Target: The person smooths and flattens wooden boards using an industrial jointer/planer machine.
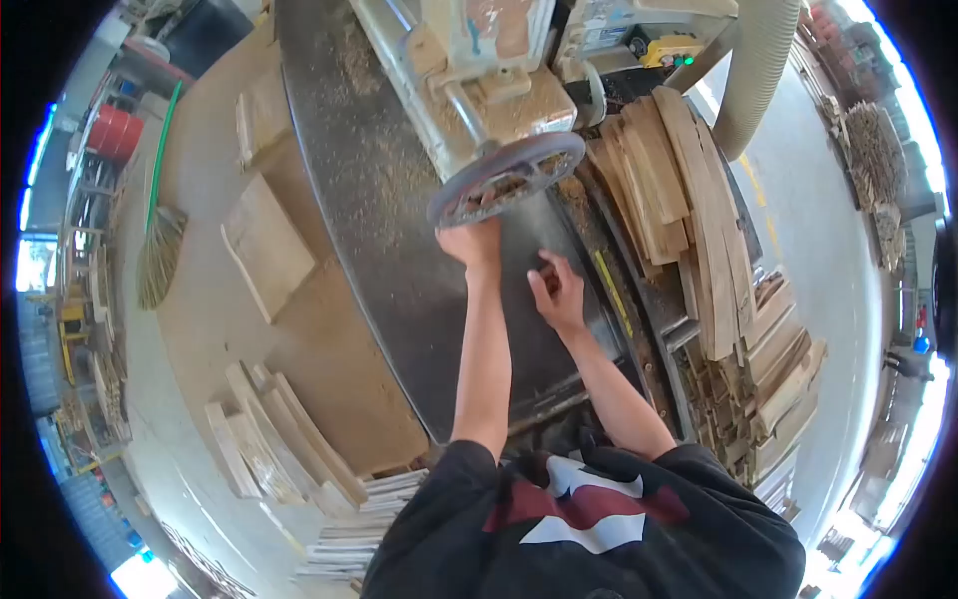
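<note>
A round handwheel (507, 180) sticks out from the dusty machine (504, 95) at the top middle. My left hand (469, 243) reaches under the wheel's lower left rim, where the wheel hides its fingers. Over the dark metal table (399, 260), to the right of the wheel's lower edge, is my right hand (559, 292). Its fingers are loosely bent and apart, with nothing visible between them. A yellow measuring strip (613, 292) runs along the machine to the right of it.
Long wooden pieces (714, 230) are stacked at the right, beside a ribbed hose (758, 75). More boards (289, 434) and a flat wood panel (267, 248) lie at the left. A broom (162, 262) with a green handle stands farther left.
</note>
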A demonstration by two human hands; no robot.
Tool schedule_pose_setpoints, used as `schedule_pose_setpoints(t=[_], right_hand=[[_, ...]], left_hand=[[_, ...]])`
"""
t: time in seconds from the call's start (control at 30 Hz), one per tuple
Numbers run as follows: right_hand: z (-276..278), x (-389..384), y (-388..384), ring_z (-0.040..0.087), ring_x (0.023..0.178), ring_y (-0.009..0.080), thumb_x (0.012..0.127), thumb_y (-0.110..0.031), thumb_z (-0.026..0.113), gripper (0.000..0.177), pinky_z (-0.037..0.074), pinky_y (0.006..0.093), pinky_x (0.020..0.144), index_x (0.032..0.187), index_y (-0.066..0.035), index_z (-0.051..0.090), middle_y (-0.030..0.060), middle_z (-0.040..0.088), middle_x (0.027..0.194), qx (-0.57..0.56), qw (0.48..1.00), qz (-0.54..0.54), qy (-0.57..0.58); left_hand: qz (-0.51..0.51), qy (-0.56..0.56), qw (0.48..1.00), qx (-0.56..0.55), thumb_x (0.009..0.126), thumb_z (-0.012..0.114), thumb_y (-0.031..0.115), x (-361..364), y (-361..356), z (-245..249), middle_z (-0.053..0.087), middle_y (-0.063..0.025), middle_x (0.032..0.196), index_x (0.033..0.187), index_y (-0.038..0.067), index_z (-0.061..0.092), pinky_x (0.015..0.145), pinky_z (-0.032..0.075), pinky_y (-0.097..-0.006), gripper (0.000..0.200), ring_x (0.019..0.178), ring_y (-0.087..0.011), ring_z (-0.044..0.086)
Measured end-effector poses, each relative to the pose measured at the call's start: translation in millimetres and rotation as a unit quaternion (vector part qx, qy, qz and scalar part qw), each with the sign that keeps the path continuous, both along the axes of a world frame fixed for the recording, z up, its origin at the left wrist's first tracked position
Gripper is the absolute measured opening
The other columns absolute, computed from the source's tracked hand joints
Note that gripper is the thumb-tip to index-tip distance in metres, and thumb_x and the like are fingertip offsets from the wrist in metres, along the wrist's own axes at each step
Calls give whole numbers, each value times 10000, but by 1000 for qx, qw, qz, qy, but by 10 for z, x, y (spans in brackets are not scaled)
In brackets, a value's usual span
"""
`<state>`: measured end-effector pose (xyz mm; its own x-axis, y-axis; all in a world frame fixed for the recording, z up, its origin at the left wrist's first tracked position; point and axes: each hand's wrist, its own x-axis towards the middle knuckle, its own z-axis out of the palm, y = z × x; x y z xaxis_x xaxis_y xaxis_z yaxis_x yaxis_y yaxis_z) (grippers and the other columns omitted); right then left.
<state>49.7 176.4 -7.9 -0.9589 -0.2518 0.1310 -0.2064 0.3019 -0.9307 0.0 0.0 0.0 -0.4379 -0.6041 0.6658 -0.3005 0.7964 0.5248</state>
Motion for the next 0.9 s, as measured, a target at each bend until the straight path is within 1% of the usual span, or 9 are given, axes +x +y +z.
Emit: schedule_pose_setpoints(t=[0.07, 0.13, 0.2, 0.3, 0.4, 0.53, 0.67, 0.8, 0.9], right_hand=[[142, -79, -43, 606, 597, 139, 959, -171, 698, 315, 457, 267, 548, 1224, -8, 649, 82, 639, 736, -32, 998, 19, -43], [61, 44, 274, 581, 610, 117, 972, -178, 688, 326, 448, 253, 565, 1247, -8, 642, 57, 635, 737, 25, 998, 37, 51], [-25, 137, 135, 553, 620, 96, 994, -192, 669, 335, 443, 251, 576, 1269, -5, 627, 30, 628, 740, -10, 998, 36, 41], [-88, 146, 183, 475, 596, 58, 1022, -229, 640, 348, 379, 239, 548, 1268, 16, 608, 3, 575, 710, -38, 997, 59, 36], [-171, 100, 167, 398, 558, 49, 1035, -285, 622, 368, 327, 233, 525, 1264, 3, 610, -15, 557, 715, -35, 996, 64, 47], [-256, 104, 201, 379, 552, 42, 1026, -286, 632, 375, 322, 232, 526, 1278, -10, 606, -19, 552, 718, -54, 994, 71, 62], [-267, 109, 187, 390, 540, 42, 1005, -254, 643, 385, 321, 225, 518, 1308, -22, 590, -8, 572, 731, -15, 997, 67, 48], [-215, 160, 156, 416, 565, 73, 1008, -249, 611, 375, 326, 241, 534, 1254, 32, 570, 22, 569, 739, 15, 998, 51, 23], [-332, 229, 333, 461, 614, 95, 996, -237, 622, 402, 376, 247, 567, 1276, 44, 559, 35, 584, 827, 65, 995, 63, 40]], left_hand=[[-82, -156, 980, 88, 777, 838, 379, 68, -143, -206, 663, -122, 647, 592, 77, 694, 634, 504, -474, 382, 691, -334, 662], [-178, -178, 961, 118, 790, 841, 348, 654, 64, -212, 616, -129, 618, 541, 69, 628, 615, 483, -470, 430, 628, -340, 596], [-210, -125, 965, 96, 793, 850, 303, 1154, -283, -163, 619, -117, 636, 562, 61, 617, 617, 482, -460, 408, 628, -333, 577], [-177, -69, 971, 142, 794, 865, 311, 1419, -821, -13, 609, -122, 643, 607, 56, 658, 613, 480, -437, 378, 669, -335, 603], [-97, -54, 990, 88, 800, 854, 235, 1276, -1826, 79, 696, -119, 824, 854, 41, 744, 823, 509, -456, 229, 889, -345, 658], [72, -132, 985, 83, 777, 854, 360, 748, -3215, 248, 573, -271, 1340, 1348, 62, 581, 1000, 496, -499, 700, 1219, -455, 557], [186, -312, 920, 146, 853, 717, 593, 57, -4407, 388, 415, -280, 1537, 1524, 128, 460, 1162, 375, -537, 856, 1464, -476, 329], [277, -335, 900, -5, 968, 580, 510, 425, -5222, -79, 540, -219, 1457, 1303, 98, 655, 1113, 402, -528, 536, 1340, -414, 493], [204, -320, 921, 91, 983, 566, 464, 771, -5140, -180, 666, -191, 1278, 1151, 78, 720, 1029, 467, -495, 449, 1162, -366, 621]])
